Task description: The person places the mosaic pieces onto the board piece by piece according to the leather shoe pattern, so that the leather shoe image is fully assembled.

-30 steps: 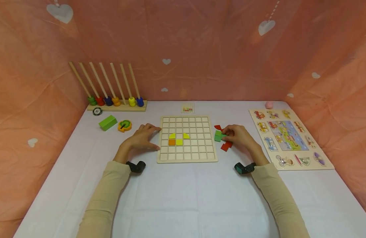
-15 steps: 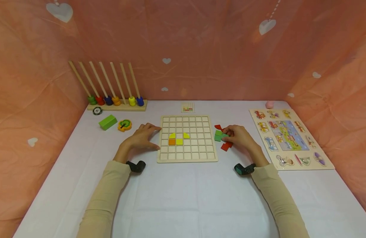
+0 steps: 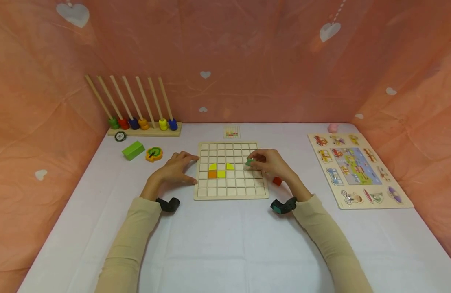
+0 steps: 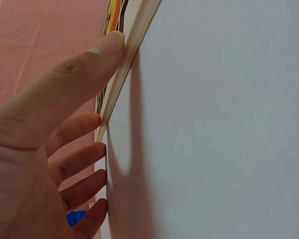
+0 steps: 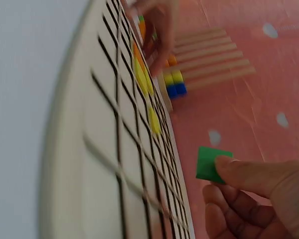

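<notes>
A wooden grid board (image 3: 230, 198) lies mid-table. Its cells hold an orange square tile (image 3: 212, 174), a yellow square tile (image 3: 221, 174) and two yellow tiles with a cut-off corner (image 3: 230, 166). Along its left edge rests my left hand (image 3: 174, 170), thumb and fingers spread; the left wrist view shows the thumb (image 4: 109, 45) touching the rim. My right hand (image 3: 273, 165) pinches a green square tile (image 5: 207, 164) between thumb and fingers, above the board's right columns. Beside the board, a red tile (image 3: 277, 181) shows below the right hand, which hides the area behind it.
A small pattern card (image 3: 231, 132) lies behind the board. At back left are a peg stand with beads (image 3: 145, 132), a round black-and-white chip (image 3: 120, 136), a green block (image 3: 133, 150) and a tree-shaped piece (image 3: 154, 154). A picture puzzle (image 3: 394, 201) and pink object (image 3: 333, 128) are right.
My right hand has lifted a green tile from the loose pile and moved left with it, over the board. My left hand has stayed at the board's left edge.
</notes>
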Available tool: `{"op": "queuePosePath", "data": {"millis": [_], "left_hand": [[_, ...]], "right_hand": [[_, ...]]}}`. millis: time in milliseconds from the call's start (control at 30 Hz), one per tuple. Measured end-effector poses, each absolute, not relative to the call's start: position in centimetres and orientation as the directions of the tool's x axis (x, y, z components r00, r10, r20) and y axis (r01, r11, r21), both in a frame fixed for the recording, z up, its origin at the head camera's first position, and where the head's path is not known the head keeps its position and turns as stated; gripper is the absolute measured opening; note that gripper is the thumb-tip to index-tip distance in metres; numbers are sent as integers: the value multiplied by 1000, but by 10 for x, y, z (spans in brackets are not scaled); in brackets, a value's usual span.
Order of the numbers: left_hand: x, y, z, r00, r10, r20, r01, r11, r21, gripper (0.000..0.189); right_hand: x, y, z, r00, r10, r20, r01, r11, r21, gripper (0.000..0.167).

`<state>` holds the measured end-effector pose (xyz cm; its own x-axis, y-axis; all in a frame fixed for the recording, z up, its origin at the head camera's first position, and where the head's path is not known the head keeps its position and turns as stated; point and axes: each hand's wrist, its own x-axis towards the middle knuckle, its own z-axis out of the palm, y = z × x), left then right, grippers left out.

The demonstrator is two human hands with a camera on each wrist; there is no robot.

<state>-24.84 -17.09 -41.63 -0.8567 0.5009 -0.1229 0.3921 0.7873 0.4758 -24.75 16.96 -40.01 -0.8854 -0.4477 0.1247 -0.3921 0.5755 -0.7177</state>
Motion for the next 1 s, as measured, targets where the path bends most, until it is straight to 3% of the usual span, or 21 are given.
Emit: {"op": "queuePosePath", "data": {"millis": [300,500,800,1000], "left_hand": [[-249,-173,-416,-847,521,-105,420,777,469,82],[-248,-174,-417,-844,528,-92,429,767,477,81],[-248,-173,-416,-849,519,-99,416,773,479,81],[-249,-172,-417,-851,513,-112,406,779,479,82]], "right_hand": [[-237,97,-419,-799,-563,210,-481,389,-786,14],[-230,75,-428,-774,-613,158,-481,407,-777,7],[-227,71,-434,-761,-617,201,-571,489,-660,9],[-228,75,-430,-756,-618,214,-580,483,-656,9]]}}
